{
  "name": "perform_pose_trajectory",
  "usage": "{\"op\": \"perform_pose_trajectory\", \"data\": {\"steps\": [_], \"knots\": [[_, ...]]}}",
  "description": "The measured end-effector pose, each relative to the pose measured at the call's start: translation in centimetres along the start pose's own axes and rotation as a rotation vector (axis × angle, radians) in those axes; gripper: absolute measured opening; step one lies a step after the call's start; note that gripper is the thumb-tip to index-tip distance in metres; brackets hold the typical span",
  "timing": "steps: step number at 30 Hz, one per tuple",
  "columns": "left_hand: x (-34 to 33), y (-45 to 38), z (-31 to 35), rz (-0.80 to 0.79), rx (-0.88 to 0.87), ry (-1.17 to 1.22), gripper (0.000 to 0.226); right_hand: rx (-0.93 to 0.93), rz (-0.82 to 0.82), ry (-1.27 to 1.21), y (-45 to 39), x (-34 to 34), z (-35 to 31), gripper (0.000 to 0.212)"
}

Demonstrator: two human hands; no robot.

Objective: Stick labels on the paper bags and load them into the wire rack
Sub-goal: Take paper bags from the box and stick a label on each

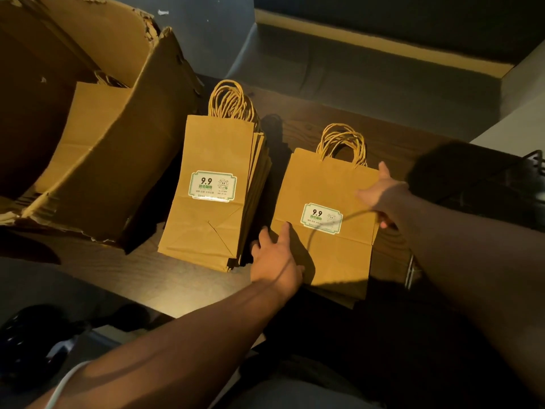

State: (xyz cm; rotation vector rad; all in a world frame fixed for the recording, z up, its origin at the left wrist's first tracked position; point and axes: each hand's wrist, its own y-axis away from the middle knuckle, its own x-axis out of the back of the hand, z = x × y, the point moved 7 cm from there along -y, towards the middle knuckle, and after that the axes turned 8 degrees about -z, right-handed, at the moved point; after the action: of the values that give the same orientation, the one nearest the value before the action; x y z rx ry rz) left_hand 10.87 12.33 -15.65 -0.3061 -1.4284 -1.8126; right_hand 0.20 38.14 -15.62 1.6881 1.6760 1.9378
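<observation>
Right-hand stack of flat brown paper bags with twisted-paper handles (pixel 327 219) lies on the dark wood surface (pixel 324 119), long axis running away from the person, handles at the far end, green-and-white label (pixel 321 218) on top. Left hand (pixel 275 256) rests on the near-left corner, fingers relaxed. Right hand (pixel 382 193) curls round the right edge, farther up. Stack sits between both hands; left is nearer. Second labelled bag stack (pixel 212 193) just left, beside a torn cardboard box (pixel 97 128). Rack probably the dark wire thing at far right; can't confirm.
</observation>
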Motion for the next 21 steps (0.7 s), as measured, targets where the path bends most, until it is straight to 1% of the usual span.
{"op": "perform_pose_trajectory", "data": {"steps": [5, 7, 11, 13, 17, 21], "knots": [[-0.2, -0.1, -0.2, 0.011, 0.02, 0.01, 0.1, 0.044, 0.036, -0.005, -0.7, 0.1, -0.7, 0.079], [-0.1, 0.0, -0.3, 0.017, 0.024, 0.031, 0.098, 0.044, 0.06, 0.005, -0.8, 0.0, -0.4, 0.076], [-0.2, 0.3, -0.1, 0.019, 0.002, 0.042, 0.092, 0.04, 0.063, -0.114, -1.0, -0.2, 0.8, 0.067], [-0.5, 0.4, 0.0, 0.014, -0.002, 0.033, 0.09, 0.053, 0.049, -0.173, -1.0, -0.4, 0.9, 0.075], [-0.3, 0.8, 0.2, -0.017, 0.009, 0.056, 0.083, 0.123, 0.022, -0.194, 0.3, -0.6, 0.2, 0.092], [0.8, 1.9, 1.1, -0.091, 0.004, 0.065, 0.083, 0.174, 0.091, -0.127, 3.0, -0.3, -0.4, 0.094]]}}
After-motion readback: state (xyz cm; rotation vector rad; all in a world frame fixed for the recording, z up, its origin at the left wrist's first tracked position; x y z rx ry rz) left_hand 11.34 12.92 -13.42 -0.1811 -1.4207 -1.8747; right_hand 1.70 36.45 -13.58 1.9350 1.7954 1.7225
